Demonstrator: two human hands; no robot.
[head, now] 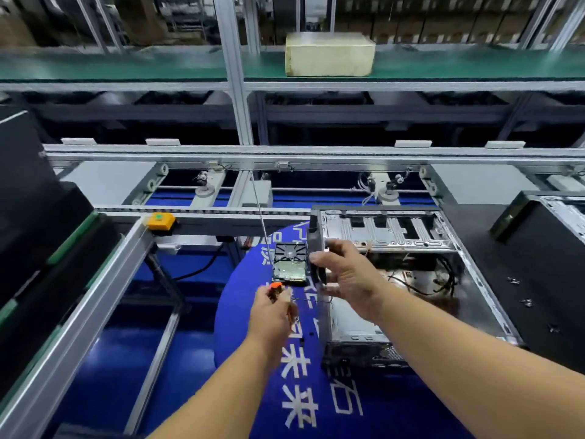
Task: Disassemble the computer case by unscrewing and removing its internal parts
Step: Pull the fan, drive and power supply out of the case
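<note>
The open computer case lies on its side on a round blue mat, its drive cage and loose cables showing inside. A hard drive rests circuit side up on the mat just left of the case. My left hand grips a screwdriver with an orange cap, held just in front of the drive. My right hand curls round a black part at the case's left edge; what this part is cannot be made out.
A black panel right of the case carries a few loose screws. Another case stands at the far right. An orange button box sits on the conveyor rail. A yellowish block lies on the upper shelf.
</note>
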